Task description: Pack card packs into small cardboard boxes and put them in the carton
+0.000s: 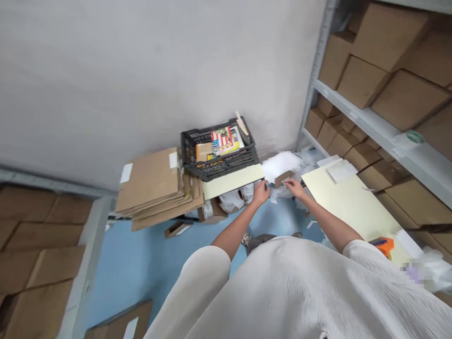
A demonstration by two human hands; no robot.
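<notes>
My left hand [261, 192] is at the front right corner of the pale board-topped table [233, 181]. Its fingers are curled by a small dark thing too small to make out. Across the gap, my right hand [295, 187] has thumb and fingers pinched together, and what they hold cannot be told. Just beyond those fingertips is a small brown cardboard piece [283, 177], in front of white crumpled plastic [282, 163]. On the table, left of my hands, stands a black plastic crate [226, 165] with colourful printed packs and books inside.
Flattened cardboard boxes [150, 181] are stacked left of the crate. A cream table [348, 197] with an orange tape dispenser [384, 246] stands at the right. Shelves of cartons [391, 35] flank both sides. An open carton [213, 212] and scraps lie on the blue floor [169, 256].
</notes>
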